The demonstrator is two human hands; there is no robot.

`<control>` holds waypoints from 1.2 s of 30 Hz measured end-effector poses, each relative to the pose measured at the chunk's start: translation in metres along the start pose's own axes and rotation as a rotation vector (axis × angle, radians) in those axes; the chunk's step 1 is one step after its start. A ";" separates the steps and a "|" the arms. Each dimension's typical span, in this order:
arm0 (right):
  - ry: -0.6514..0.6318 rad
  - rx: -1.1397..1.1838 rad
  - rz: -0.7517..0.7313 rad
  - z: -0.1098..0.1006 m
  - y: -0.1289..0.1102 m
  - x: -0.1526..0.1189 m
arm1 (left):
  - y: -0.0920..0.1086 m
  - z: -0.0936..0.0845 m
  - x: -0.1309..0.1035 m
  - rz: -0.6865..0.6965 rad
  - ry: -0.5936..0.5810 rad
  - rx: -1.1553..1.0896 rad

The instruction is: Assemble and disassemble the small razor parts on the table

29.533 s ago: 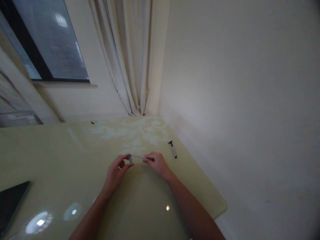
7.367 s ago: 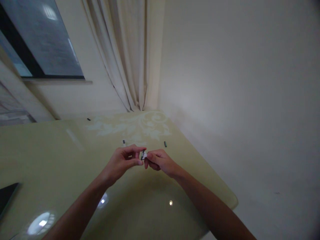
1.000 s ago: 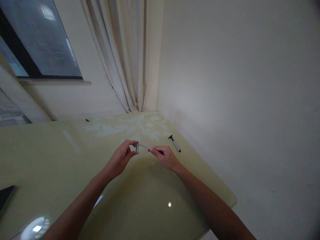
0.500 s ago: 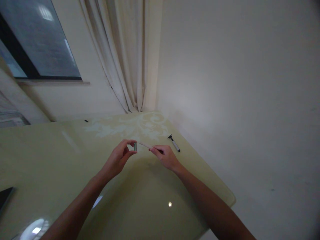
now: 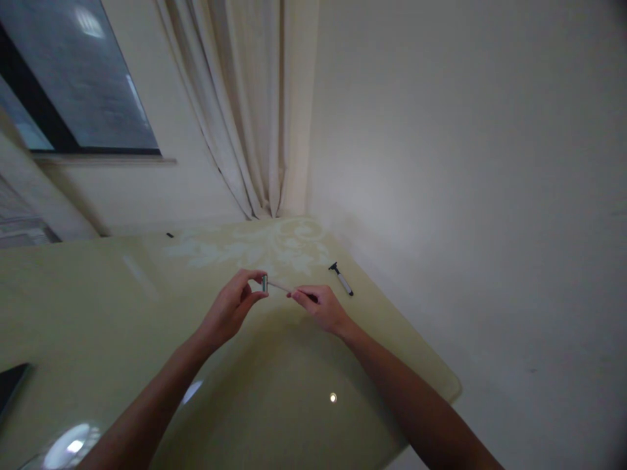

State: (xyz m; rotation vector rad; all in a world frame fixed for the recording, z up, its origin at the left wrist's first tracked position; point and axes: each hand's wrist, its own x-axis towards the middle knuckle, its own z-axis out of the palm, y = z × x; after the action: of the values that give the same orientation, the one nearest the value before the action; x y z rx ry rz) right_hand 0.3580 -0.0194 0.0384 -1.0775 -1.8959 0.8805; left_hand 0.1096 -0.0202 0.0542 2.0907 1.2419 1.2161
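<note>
While our left hand [image 5: 230,307] pinches the small razor head [image 5: 264,282] above the counter [image 5: 98,313], our right hand [image 5: 321,305] grips the thin handle [image 5: 281,286], tip meeting the head as if aligning them; a spare razor [image 5: 341,279] lies nearby.

A small razor head [image 5: 264,283], seemingly greenish, held upright at a pale slim handle's [image 5: 281,286] tip.

Both forearms are showing bare from the bottom edge up to the left hand [image 5: 230,307] and right hand [image 5: 321,307]; no sleeves, rings, watch or gloves are showing.
</note>
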 end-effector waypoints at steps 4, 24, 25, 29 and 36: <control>-0.022 0.025 -0.020 -0.001 0.001 0.001 | 0.000 0.000 0.001 0.000 0.011 -0.006; -0.029 -0.007 -0.026 -0.002 -0.001 0.000 | 0.003 0.000 -0.001 0.078 0.005 0.040; -0.003 -0.016 -0.018 -0.002 -0.001 0.000 | 0.003 0.000 -0.001 0.079 0.006 0.043; 0.006 -0.003 -0.028 -0.002 -0.001 0.000 | 0.004 0.000 -0.001 0.081 -0.002 0.060; 0.040 -0.023 0.000 -0.002 -0.001 0.001 | 0.005 0.000 -0.001 0.101 0.000 0.065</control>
State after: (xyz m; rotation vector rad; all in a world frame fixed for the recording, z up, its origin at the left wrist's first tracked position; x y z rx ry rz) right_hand 0.3590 -0.0187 0.0402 -1.1012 -1.8772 0.8332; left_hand 0.1116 -0.0235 0.0569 2.2240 1.2044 1.2340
